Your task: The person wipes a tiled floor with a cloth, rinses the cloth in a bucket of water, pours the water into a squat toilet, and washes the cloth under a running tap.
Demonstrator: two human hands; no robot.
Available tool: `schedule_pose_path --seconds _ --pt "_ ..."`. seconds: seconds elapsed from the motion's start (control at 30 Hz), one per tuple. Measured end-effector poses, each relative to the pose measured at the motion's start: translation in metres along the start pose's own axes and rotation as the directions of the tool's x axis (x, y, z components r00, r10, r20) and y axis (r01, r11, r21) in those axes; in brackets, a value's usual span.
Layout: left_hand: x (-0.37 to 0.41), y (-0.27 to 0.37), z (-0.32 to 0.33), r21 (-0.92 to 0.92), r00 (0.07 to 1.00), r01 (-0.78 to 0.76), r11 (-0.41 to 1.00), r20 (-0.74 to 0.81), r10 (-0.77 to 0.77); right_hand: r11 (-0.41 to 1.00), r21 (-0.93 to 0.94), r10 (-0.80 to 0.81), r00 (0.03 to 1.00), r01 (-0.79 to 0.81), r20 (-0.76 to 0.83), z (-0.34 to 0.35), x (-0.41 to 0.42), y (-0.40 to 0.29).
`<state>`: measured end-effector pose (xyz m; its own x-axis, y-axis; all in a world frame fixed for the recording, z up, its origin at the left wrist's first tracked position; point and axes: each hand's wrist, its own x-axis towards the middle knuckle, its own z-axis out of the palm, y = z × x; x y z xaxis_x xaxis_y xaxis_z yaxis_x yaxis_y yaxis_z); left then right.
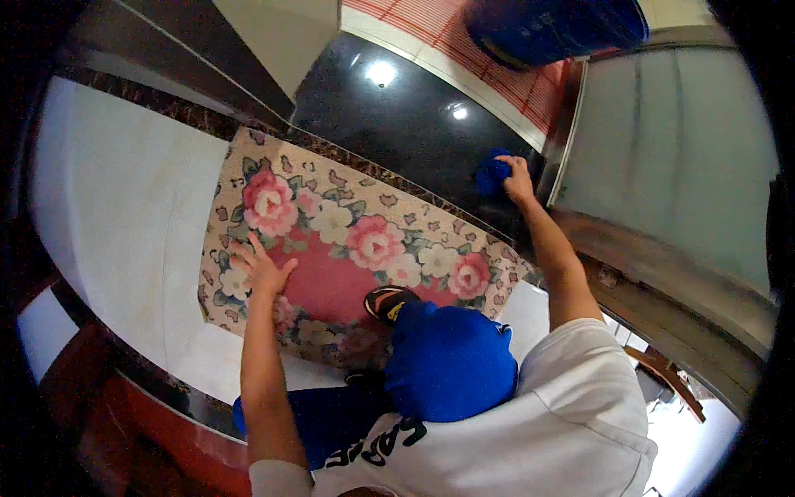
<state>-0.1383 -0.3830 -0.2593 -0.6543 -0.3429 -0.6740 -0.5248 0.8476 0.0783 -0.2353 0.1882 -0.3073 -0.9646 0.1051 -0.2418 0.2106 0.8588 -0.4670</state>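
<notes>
My right hand [518,178] grips a bunched blue cloth [492,172], which rests against the shiny black stone floor slab [410,118] at its right end. My left hand [262,266] is spread over the left part of a floral rug [329,267], fingers apart and nothing in it. Whether it touches the rug, I cannot tell. The rug is beige with pink and white flowers around a red middle. One of my feet, in a dark sandal or shoe [388,303], is on the rug below my bent knee in blue trousers [456,363].
A blue plastic drum or tub [553,31] stands on red-lined tiles [428,25] beyond the slab. A frosted panel door [671,161] is at the right. Dark panelling [205,68] borders the slab's left side. White floor tiles [136,180] surround the rug.
</notes>
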Motion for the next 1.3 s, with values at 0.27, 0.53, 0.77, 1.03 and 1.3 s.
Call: schedule_pose_path --seconds 0.27,0.53,0.77,1.03,1.3 --pt "0.009 -0.02 0.008 -0.009 0.999 0.025 1.0 0.048 -0.024 0.473 0.444 0.877 0.457 -0.761 -0.151 0.037 -0.009 -0.09" --pt "0.004 -0.009 0.002 0.062 0.998 0.024 0.998 0.053 -0.027 0.561 0.387 0.821 0.551 -0.732 -0.149 0.054 0.099 -0.208" --pt "0.001 -0.005 -0.001 0.109 0.999 0.025 0.994 0.044 -0.03 0.744 0.245 0.664 0.729 -0.622 -0.166 0.085 0.168 -0.311" --pt "0.004 -0.004 -0.001 0.078 0.996 0.062 0.995 0.065 -0.067 0.999 0.004 -0.051 0.995 0.051 0.086 0.094 0.187 -0.348" --pt "-0.003 -0.003 -0.002 0.078 0.999 0.026 0.997 0.042 -0.03 0.809 -0.079 -0.5 0.754 0.582 0.425 0.021 0.125 -0.186"
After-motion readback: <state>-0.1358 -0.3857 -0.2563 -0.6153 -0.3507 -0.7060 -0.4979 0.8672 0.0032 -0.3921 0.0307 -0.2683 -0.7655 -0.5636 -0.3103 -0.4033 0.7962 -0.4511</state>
